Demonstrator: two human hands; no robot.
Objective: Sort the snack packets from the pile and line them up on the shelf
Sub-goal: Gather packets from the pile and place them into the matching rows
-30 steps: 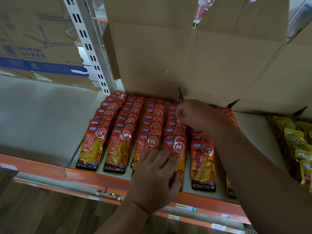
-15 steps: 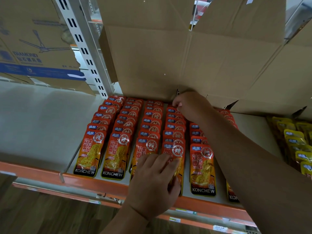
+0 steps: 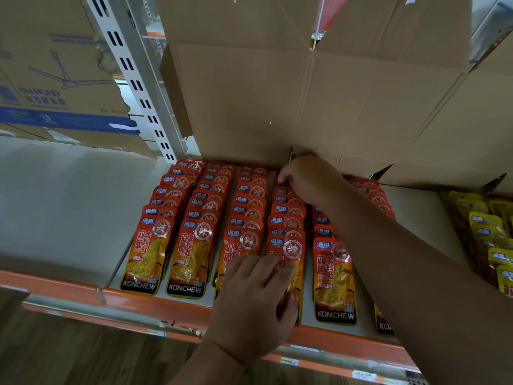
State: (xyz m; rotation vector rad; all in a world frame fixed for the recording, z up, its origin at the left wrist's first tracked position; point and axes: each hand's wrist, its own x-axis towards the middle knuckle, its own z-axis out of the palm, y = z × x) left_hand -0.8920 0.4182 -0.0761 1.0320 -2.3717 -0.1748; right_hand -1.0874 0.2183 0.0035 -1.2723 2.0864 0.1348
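Orange-red KONCHEW snack packets (image 3: 194,254) lie in several overlapping rows on the white shelf (image 3: 69,212) with its orange front rail. My left hand (image 3: 255,307) rests flat, fingers straight, on the front packets of the third and fourth rows. My right hand (image 3: 308,177) reaches to the back of the fourth row, fingers curled down onto a packet there (image 3: 283,187); the fingertips are hidden, so the grip itself is unclear.
A large open cardboard box (image 3: 277,107) stands at the back of the shelf right behind the rows. Yellow snack packets (image 3: 488,240) fill the right end. A white slotted upright (image 3: 133,70) and a printed fan carton (image 3: 55,79) are at upper left.
My right hand has moved from the middle of the fourth row to its far end by the box. The left hand stays pressed on the front packets.
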